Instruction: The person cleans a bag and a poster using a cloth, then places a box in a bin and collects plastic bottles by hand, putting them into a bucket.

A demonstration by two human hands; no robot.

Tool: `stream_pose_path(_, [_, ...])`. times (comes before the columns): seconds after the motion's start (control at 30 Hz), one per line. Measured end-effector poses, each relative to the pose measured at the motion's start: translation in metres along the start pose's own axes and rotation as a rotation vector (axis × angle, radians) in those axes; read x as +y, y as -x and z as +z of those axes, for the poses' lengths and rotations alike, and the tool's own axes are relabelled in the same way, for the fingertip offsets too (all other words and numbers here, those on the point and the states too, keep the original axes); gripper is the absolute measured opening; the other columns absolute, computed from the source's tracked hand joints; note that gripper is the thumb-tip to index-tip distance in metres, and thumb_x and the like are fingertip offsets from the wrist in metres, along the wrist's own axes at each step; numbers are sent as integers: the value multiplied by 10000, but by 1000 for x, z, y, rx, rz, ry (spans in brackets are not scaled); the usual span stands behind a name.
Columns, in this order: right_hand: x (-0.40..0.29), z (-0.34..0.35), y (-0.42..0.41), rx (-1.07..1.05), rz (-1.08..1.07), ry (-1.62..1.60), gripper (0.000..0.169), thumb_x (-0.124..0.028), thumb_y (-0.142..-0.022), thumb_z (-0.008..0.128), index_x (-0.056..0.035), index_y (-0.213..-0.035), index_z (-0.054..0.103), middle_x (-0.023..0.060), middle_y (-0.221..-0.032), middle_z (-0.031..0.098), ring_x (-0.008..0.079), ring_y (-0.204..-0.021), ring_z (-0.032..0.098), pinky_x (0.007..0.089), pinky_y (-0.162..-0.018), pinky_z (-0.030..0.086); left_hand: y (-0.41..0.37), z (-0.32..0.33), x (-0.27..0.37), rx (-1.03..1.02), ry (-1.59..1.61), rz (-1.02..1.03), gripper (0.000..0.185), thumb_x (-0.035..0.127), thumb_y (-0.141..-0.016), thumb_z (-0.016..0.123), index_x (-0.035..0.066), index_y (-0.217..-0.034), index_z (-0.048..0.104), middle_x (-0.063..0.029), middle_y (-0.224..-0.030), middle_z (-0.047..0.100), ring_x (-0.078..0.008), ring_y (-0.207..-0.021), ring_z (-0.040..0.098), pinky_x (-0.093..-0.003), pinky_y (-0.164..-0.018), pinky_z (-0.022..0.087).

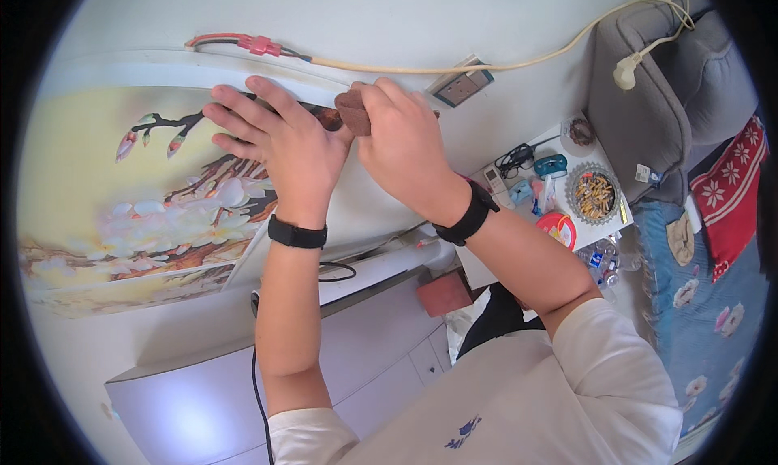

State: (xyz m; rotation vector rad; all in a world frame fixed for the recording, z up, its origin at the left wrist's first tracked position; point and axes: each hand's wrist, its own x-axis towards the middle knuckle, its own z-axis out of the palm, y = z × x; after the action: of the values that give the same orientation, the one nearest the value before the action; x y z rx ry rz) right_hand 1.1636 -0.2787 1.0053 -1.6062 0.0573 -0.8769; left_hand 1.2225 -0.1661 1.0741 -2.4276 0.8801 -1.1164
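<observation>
My right hand (pixel 398 140) grips a folded brown cloth (pixel 353 112), which pokes out past the fingers on the left. The cloth is at the upper edge of a panel printed with flowers and branches (pixel 182 204). My left hand (pixel 285 137) is spread over the same panel with its fingers apart and nothing in it. Its thumb reaches towards the cloth, and the thumb tip is hidden there. A white frame strip (pixel 140 70) runs along the panel's edge, just beyond my left fingertips. Each wrist wears a black band.
A cable with a pink connector (pixel 260 45) crosses the wall above my hands, past a wall socket (pixel 465 85). On the right, a white table (pixel 480 264) holds a glass ashtray full of cigarette butts (pixel 592 193) and a remote control (pixel 493 178). Beyond is a grey sofa (pixel 638 100).
</observation>
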Motion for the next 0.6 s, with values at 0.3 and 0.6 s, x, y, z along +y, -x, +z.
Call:
stream_pose_path(0.3, [-21, 6, -19, 0, -105, -84, 499, 10, -770, 657, 28, -1262, 574, 181, -1139, 617, 383, -1037, 602, 463, -862, 465, 3, -1, -7, -6, 66, 26, 1154, 311, -833, 703, -9, -1585, -112, -411, -1586, -183, -681, -1423, -163, -820, -1048, -47])
stream_pose_path(0.6, [13, 9, 5, 97, -163, 2, 546, 13, -720, 665, -5, -1262, 609, 126, -1152, 629, 323, -1049, 580, 432, -859, 461, 2, 1, -3, -2, 48, -6, 1236, 264, -754, 743, 22, -1589, -134, -398, -1590, -187, -675, -1426, -166, -831, -1041, -22])
